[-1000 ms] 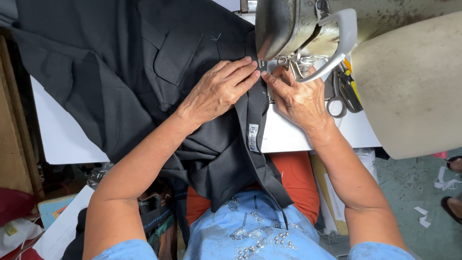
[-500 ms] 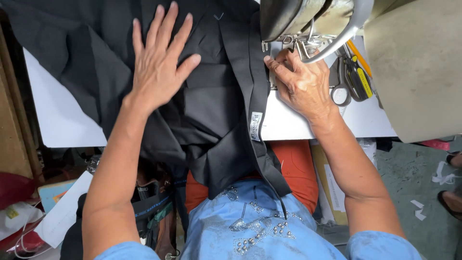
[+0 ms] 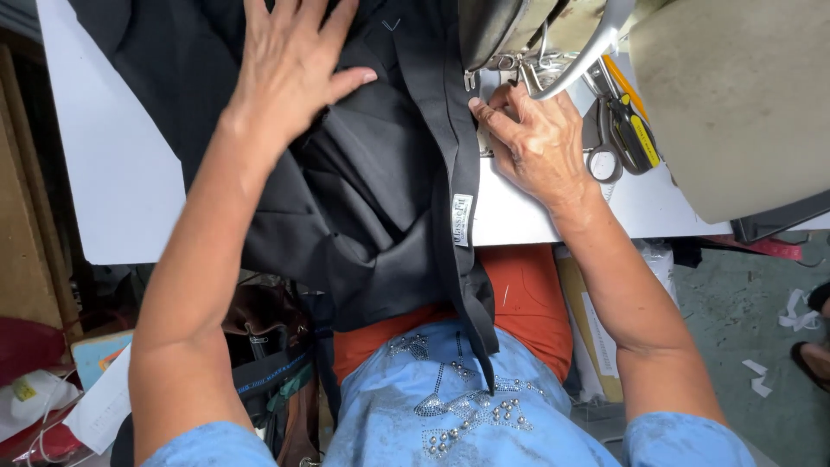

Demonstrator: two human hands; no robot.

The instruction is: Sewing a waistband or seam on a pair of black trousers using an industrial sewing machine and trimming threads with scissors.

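White table (image 3: 112, 190) carries a dark garment (image 3: 380, 173) beside the sewing machine (image 3: 519, 35); scissors (image 3: 618, 130) lie near. Left hand (image 3: 290, 65) presses flat, fingers spread; right hand (image 3: 536, 143) pinches the garment's edge.

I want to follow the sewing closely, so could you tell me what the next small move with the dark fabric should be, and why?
Probably ease the black garment a little further under the sewing machine head. The left hand lies flat and spread on the cloth, the right hand pinches its long edge band beside the presser foot, and much of the band hangs off the white table toward the lap.
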